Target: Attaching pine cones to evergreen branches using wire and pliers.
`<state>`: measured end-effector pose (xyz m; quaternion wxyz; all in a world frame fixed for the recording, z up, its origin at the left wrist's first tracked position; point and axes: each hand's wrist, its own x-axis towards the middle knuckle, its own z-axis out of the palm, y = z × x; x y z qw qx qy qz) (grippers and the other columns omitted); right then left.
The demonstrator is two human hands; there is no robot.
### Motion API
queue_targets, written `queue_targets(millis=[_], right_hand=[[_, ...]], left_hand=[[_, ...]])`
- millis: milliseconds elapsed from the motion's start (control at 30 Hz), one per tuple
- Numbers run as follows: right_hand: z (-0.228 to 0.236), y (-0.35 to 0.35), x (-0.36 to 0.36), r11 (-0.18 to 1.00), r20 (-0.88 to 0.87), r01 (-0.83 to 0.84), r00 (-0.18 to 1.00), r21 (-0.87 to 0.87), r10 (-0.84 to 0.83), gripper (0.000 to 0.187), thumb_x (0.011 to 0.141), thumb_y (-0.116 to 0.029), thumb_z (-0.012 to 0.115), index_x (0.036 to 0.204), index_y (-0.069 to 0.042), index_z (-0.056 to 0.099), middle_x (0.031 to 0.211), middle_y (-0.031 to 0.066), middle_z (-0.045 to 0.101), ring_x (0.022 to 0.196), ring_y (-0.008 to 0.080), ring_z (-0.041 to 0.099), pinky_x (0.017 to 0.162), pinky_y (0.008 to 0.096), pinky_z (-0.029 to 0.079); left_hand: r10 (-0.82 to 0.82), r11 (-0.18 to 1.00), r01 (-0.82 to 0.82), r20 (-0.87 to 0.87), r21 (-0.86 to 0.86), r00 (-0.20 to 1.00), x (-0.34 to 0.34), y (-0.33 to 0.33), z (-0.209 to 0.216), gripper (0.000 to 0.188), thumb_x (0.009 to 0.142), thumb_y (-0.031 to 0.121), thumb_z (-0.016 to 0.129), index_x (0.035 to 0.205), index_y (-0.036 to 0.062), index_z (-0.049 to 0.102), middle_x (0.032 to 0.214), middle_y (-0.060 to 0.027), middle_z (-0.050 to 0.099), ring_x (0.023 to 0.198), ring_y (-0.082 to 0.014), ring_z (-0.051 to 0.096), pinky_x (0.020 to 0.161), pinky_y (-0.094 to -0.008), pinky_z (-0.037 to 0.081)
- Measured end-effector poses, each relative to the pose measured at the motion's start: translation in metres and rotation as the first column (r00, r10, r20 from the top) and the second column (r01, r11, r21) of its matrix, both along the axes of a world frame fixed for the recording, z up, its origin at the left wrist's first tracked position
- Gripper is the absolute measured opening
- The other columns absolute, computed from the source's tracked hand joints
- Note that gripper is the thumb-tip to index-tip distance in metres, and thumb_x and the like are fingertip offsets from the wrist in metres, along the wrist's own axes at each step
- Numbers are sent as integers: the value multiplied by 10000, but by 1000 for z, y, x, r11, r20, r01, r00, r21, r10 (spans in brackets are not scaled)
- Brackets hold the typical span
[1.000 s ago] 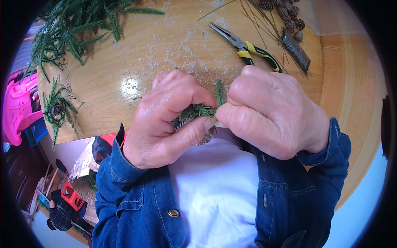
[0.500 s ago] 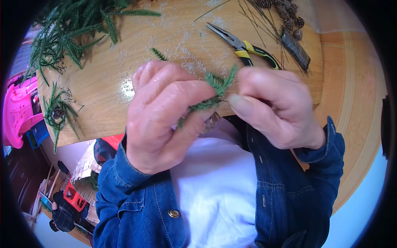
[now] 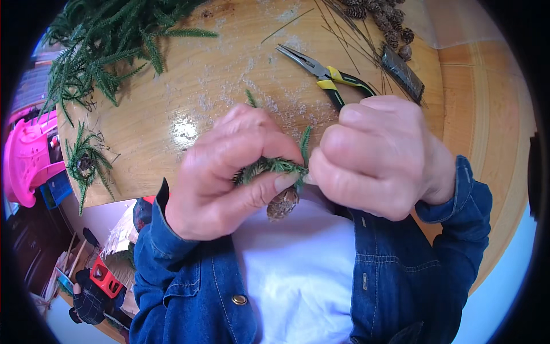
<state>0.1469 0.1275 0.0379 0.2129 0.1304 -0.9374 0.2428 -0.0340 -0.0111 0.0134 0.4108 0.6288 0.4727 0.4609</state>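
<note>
My left hand (image 3: pixel 223 172) is closed on a green artificial pine sprig (image 3: pixel 263 167), its thumb and forefinger pinching the needles. Just under that thumb hangs a brown pine cone (image 3: pixel 283 205), tilted downward and close against the sprig. Beside it, my right hand (image 3: pixel 375 157) is curled into a fist, thumb side toward the sprig's right end. Its fingertips seem to touch there; what they grip is hidden. Beyond the right hand lie long-nose pliers (image 3: pixel 315 67) with yellow and black handles, jaws pointing away to the left.
A heap of pine branches (image 3: pixel 114 49) covers the table's far left. Nearer lies a sprig cluster (image 3: pixel 85 163) around a cone. Thin wires (image 3: pixel 352 40), pine cones (image 3: pixel 391 26) and a dark packet (image 3: pixel 403 71) lie far right. Pale crumbs (image 3: pixel 235 80) dot the table (image 3: pixel 152 137).
My right hand has turned over, from a pinch with the thumb showing to a fist, and come lower. The sprig has tilted, and more of the cone shows below my left thumb.
</note>
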Motion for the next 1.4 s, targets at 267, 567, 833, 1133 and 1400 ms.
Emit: queue_targets(millis=[267,567,833,1133,1400], right_hand=[[1,-14,11,732,359,354,920,-582,-160,155,836,-120,639,789,5,561,639,61,472,485,176,457,381,304,338],[-8,-3,-4,986,-140,129,983,101,-115,189,691,-87,708,768,-53,538,682,20,507,499,140,457,383,257,332],[-11,-5,4,995,39,63,997,76,-66,173,687,-69,681,742,-41,519,621,19,436,480,140,425,396,282,337],[7,-18,16,520,458,409,888,-750,-39,122,787,-41,616,735,1,513,581,46,455,483,215,460,463,337,371],[-23,9,40,814,312,505,754,289,-578,384,763,-273,716,977,-17,526,1045,143,532,870,302,549,716,375,477]], left_hand=[[113,983,-50,-363,179,925,0,3,9,193,798,136,643,894,-28,607,814,-116,546,790,-256,486,770,-350,369],[46,999,-44,94,-30,994,1,4,-1,179,740,63,634,907,5,606,843,-106,565,785,-271,511,738,-345,357],[77,991,-38,-312,129,947,5,2,3,193,757,122,648,890,-6,595,810,-101,530,784,-254,480,755,-361,367],[190,962,-81,-427,261,884,4,-1,11,185,727,29,642,906,35,597,801,-71,521,773,-207,518,726,-323,365],[550,825,-371,457,-426,699,2,-12,5,208,911,83,584,1088,-20,549,905,1,562,803,-41,474,696,-160,354]])
